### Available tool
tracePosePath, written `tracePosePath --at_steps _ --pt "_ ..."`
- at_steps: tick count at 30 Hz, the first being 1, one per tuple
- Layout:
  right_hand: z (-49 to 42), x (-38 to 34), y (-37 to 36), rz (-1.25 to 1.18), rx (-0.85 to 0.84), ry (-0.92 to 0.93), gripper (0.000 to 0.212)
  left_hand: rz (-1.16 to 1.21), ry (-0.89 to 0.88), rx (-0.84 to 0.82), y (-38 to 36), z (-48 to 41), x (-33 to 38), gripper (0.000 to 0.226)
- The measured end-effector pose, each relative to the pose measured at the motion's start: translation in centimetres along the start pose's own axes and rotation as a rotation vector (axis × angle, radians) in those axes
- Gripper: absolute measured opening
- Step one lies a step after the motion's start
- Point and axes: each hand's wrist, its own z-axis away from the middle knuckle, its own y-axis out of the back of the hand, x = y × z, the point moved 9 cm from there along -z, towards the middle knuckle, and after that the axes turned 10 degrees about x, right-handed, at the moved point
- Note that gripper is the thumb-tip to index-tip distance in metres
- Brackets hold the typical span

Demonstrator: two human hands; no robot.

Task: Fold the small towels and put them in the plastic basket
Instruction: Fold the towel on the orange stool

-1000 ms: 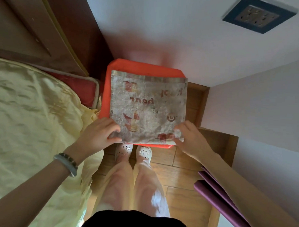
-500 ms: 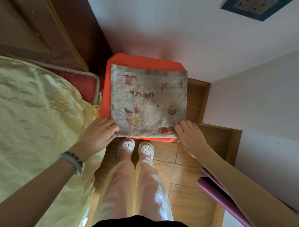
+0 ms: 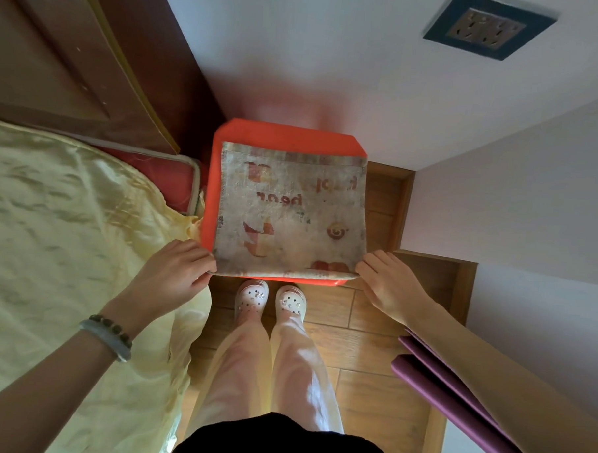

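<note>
A faded beige towel with red prints and the word "bear" lies flat on an orange surface, which shows only as an orange edge around it. My left hand pinches the towel's near left corner. My right hand holds the near right corner with fingers pressed against the edge. The towel looks doubled over, with its near edge showing layers. No plastic basket is plainly visible; I cannot tell whether the orange thing under the towel is one.
A bed with a pale yellow cover fills the left side, with a red pillow and a wooden headboard behind. Purple folded items lie under my right forearm. My feet in white clogs stand on the wooden floor.
Both hands slid outward and toward me along the towel's near edge, from resting on the cloth to holding its two near corners. The towel lies flatter and squarer.
</note>
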Motion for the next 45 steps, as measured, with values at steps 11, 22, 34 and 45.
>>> tracePosePath --at_steps 11,22,34,45 --pt "4.0 -1.5 -1.1 -0.400 -0.234 -0.386 0.018 0.215 0.017 -0.131 1.7 4.5 0.8 0.010" --pt "-3.1 6.7 1.4 -0.629 0.037 -0.847 0.014 0.619 0.671 0.166 3.7 -2.2 -6.9 0.035" --pt "-7.0 10.3 -1.0 -0.505 0.146 -1.025 0.009 0.472 0.835 0.275 0.8 -6.8 -10.7 0.014" --pt "-6.8 8.7 0.4 -0.420 0.342 -0.783 0.026 0.168 0.427 0.268 2.0 -7.3 -4.4 0.041"
